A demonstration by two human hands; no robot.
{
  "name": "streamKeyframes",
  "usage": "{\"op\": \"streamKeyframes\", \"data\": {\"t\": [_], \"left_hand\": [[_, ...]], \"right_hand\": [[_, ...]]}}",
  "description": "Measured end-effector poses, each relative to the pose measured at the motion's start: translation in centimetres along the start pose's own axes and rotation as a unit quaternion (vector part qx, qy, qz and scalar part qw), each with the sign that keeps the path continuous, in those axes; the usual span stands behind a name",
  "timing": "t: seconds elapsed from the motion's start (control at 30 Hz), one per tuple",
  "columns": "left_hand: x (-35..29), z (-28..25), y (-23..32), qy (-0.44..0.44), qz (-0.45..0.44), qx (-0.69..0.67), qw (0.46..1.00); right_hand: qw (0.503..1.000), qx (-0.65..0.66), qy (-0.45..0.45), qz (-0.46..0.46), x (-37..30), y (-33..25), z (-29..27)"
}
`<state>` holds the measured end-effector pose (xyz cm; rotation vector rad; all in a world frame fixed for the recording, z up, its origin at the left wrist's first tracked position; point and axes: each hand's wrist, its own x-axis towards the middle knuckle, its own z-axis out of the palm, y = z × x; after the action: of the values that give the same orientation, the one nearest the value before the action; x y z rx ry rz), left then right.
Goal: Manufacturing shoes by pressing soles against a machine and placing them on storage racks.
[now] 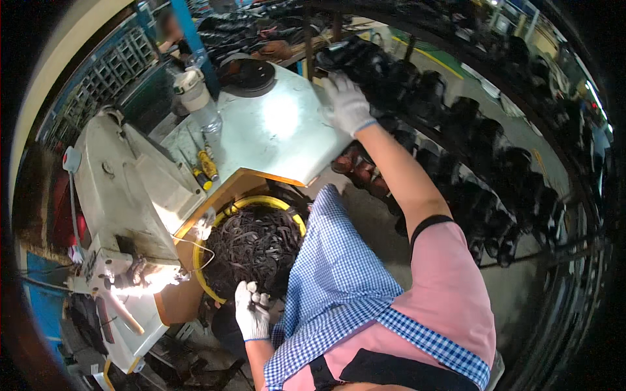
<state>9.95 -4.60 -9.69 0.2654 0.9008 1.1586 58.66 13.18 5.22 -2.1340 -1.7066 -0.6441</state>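
My left hand (252, 311), in a white knit glove, hovers at the near rim of a round yellow-rimmed bin (201, 270). Its fingers are curled in, and whether anything small sits in them I cannot make out. Dark strip-like scraps (254, 244) fill the bin. My right hand (348, 104), gloved too, reaches out past the right edge of the pale tabletop (257, 140). Its fingers are stretched, slightly blurred, close to a rack of black shoes (385, 72). Nothing shows in that hand.
A sewing machine (107, 176) with a lit lamp stands at left. On the tabletop are a black round disc (246, 77), a clear bottle (205, 114) and yellow-handled screwdrivers (207, 166). More black shoes (482, 130) line the racks at right. A person (171, 29) is at the far left.
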Motion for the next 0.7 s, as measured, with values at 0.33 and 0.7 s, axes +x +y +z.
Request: {"op": "streamKeyframes", "data": {"t": [0.33, 0.7], "left_hand": [[0.8, 0.5, -0.9, 0.076, -0.016, -0.021, 0.997], [2.6, 3.0, -1.7, 0.035, -0.079, 0.006, 0.996]], "right_hand": [[0.972, -0.12, -0.06, 0.193, 15.7, 3.5, 12.7], [0.988, -0.11, 0.084, 0.063, 12.7, 5.2, 2.2]]}}
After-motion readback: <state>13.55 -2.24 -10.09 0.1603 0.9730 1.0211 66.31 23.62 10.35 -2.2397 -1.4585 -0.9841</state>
